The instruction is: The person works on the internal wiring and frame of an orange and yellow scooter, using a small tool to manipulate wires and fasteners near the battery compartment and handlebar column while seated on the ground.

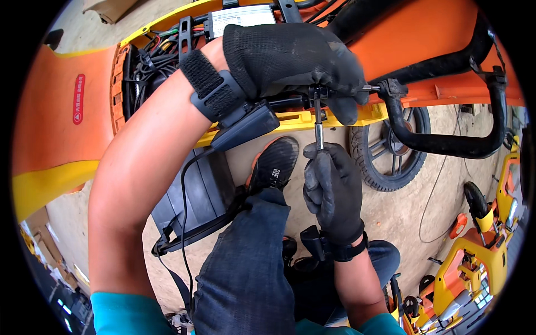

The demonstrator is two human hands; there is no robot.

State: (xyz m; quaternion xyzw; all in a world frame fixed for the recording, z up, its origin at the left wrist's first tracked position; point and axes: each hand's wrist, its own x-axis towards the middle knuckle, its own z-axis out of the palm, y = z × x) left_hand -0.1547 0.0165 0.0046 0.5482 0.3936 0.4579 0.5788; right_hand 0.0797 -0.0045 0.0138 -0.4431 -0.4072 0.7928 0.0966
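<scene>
A silver-shafted wrench (319,134) runs upward from my right hand (335,190), which wears a black-grey glove and is closed round its lower end. My left hand (296,58), in a black glove, reaches across from the left and curls over the wrench's dark upper end. To the right of those fingers, a thin metal rod (369,87) meets the clamp of a bent black tube frame (446,148). The left fingers hide most of the joint. Beside them lies the orange vehicle body with its yellow edge rail (296,119).
Bundled wires (146,72) and a white-labelled metal box (240,17) sit in the body's open bay. Below are a black wheel (391,148), a dark grey plastic case (192,195) and my shoe (274,162). More yellow-orange vehicles (469,262) stand at right. A black cable (184,223) hangs from my left wrist device.
</scene>
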